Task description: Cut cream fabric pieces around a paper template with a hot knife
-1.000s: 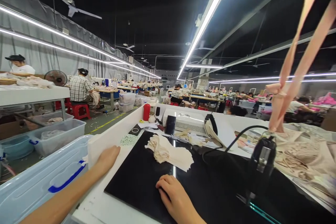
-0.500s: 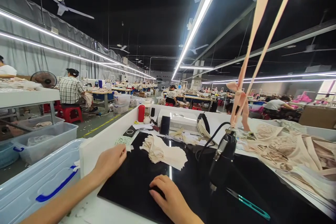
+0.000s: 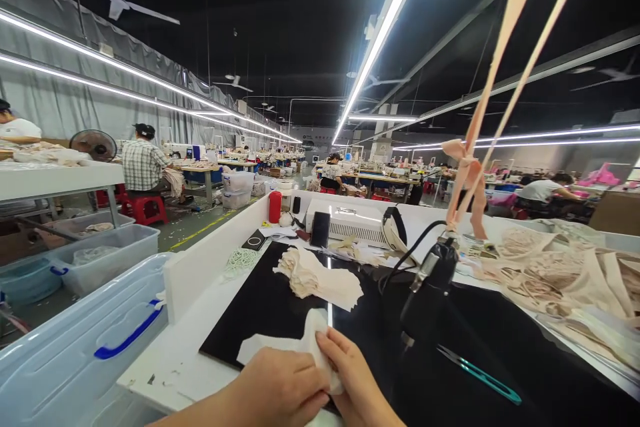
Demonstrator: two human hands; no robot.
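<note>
A pale, off-white piece of fabric (image 3: 273,345) is bunched between my two hands above the front of the black board (image 3: 235,310). My left hand (image 3: 290,383) has its fingers curled over the fabric's near side. Thumb and fingers of my right hand (image 3: 353,370) pinch its right edge. Part of the cloth is hidden behind my hands. Just beyond lies a stack of cream fabric pieces (image 3: 325,282) with wavy edges. To the right, a black handheld tool (image 3: 430,297) hangs from peach straps (image 3: 475,167). Teal thread snips (image 3: 483,377) lie beside it.
Beige garment pieces (image 3: 565,267) are heaped at the right. A white machine (image 3: 347,223), a phone (image 3: 320,230) and a red container (image 3: 275,207) stand along the back. At left are green netting (image 3: 243,261) and a blue lidded bin (image 3: 85,347). Co-workers sit farther off.
My left hand has come from the board's left edge to the front middle. The pale fabric is now held by both hands; my right hand was empty over the board before.
</note>
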